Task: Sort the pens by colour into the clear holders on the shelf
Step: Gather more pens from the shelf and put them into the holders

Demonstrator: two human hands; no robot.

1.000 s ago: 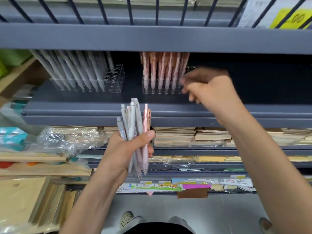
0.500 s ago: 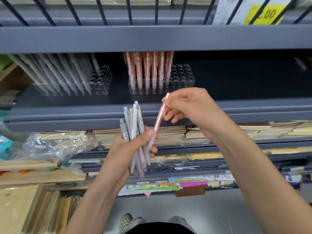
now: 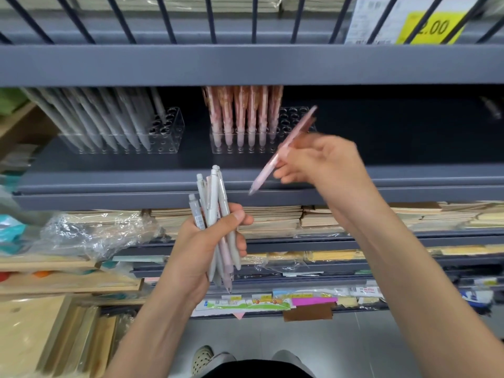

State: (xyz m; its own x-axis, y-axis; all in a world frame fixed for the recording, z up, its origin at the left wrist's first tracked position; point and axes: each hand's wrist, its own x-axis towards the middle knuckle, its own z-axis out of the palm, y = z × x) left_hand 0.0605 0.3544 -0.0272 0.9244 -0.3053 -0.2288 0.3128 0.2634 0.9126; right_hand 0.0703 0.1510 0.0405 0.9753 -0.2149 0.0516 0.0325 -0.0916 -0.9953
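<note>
- Sitting on the flat grey metal shelf (image 3: pixel 245 175): a left holder (image 3: pixel 174 132) of clear, boxy plastic with round sockets in its top
- Filling most of that holder: slim grey pens (image 3: pixel 109 124), leaning leftward in rows
- Standing apart to its right on the same shelf: a right holder (image 3: pixel 290 115) of the same clear plastic and shape
- Standing upright in the left part of it: glossy pink pens (image 3: pixel 240 115), tips down
- Pinching one pink pen (image 3: pixel 263 175) between thumb and curled fingers: the right hand (image 3: pixel 330 165), hanging above the shelf's front edge, in front of the right holder
- Slanting with its tip down-left and its top end overlapping the holder's right end in view; touching it or not, being impossible to tell
- Gripping a bundle of pens (image 3: pixel 215 192) in curled fingers, thumb pressing across the barrels: the left hand (image 3: pixel 196 249), below the shelf edge
- Showing mostly pale grey and white barrels, one pale pink among them, clicker ends up
- Lying on the lower shelves: stacked tan notebooks (image 3: pixel 272 219) and crinkled plastic wrap (image 3: pixel 90 233)
</note>
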